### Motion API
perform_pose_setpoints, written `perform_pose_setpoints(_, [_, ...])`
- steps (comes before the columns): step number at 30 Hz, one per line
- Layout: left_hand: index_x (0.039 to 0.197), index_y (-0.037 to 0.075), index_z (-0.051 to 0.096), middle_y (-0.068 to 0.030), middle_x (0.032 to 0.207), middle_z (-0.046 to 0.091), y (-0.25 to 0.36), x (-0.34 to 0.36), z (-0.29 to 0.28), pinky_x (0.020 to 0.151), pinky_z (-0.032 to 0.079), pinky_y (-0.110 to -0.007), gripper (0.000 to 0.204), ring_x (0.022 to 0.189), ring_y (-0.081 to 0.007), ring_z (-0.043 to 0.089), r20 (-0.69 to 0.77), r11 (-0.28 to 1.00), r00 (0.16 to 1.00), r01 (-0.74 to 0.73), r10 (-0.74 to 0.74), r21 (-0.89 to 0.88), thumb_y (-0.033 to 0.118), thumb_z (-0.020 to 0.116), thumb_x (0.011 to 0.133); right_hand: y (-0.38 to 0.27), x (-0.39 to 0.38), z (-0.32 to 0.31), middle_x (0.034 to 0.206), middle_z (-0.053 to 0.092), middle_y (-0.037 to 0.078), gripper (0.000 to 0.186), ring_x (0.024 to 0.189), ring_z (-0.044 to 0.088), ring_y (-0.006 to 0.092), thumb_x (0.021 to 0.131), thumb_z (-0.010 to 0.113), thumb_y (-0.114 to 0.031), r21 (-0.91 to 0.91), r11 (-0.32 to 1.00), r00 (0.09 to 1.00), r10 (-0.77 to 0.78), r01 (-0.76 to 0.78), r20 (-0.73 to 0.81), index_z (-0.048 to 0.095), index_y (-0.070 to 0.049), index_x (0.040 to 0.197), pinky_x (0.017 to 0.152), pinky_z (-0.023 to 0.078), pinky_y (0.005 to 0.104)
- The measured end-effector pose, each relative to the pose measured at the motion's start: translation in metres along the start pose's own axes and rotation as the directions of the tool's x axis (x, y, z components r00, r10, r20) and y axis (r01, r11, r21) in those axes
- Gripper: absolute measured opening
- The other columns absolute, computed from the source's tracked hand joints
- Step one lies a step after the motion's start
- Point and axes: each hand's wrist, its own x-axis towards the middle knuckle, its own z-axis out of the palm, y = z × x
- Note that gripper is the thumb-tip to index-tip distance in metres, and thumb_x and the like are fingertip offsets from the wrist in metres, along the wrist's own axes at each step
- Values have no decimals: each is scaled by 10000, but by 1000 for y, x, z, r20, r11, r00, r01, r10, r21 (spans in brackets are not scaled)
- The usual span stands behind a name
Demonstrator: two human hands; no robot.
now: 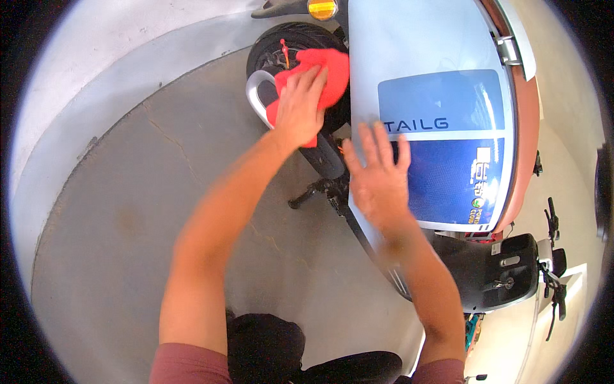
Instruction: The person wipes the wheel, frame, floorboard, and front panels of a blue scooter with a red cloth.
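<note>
My left hand presses a bright red cloth against the scooter's lower rear, beside the black wheel and a silver loop-shaped guard. Its fingers lie over the cloth, which hides the parts beneath. My right hand is spread with its fingers apart, resting on or just over the pale blue side panel; whether it touches cannot be told. It holds nothing. Darker blue sections with lettering mark the panel to the right of that hand.
An orange reflector sits above the wheel. The brown seat edges the panel at the right. Toward the lower right are the black footwell front and handlebar. Grey floor meets a pale wall at the left.
</note>
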Motion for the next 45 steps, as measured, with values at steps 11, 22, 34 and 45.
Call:
perform_pose_setpoints(11, [1291,56,632,-169,1416,559,-1,17,9,1002,479,-514,548,1235,-421,523,0,999,999,-46,46,12,59,715,749,-31,-20,45,1459,535,223,419,1475,359,387,918,570,-224,68,983,981,-174,168,84,664,-25,1275,1247,185,612])
perform_pose_setpoints(22, [1326,21,630,-185,1270,624,35,-47,11,976,478,-492,595,1188,-397,556,283,991,958,86,-53,-103,63,697,737,-35,-44,50,1269,635,216,369,1394,453,398,882,619,-212,160,979,981,-146,125,128,710,-19,1183,1211,189,651])
perform_pose_setpoints(34, [942,-99,742,-158,915,757,46,19,31,691,580,-425,202,749,-276,740,509,-7,290,864,-811,-503,94,742,887,-72,-56,24,1222,648,177,362,1344,492,370,788,692,-191,513,858,990,-100,34,102,750,-59,1120,1190,226,650])
perform_pose_setpoints(45, [1129,-31,700,-147,1016,745,-18,70,-40,790,573,-410,229,875,-260,718,212,54,522,448,-826,-892,130,687,966,-43,25,18,1468,491,249,562,1403,432,397,788,704,-137,396,918,996,19,19,-91,626,-41,1336,1197,230,605])
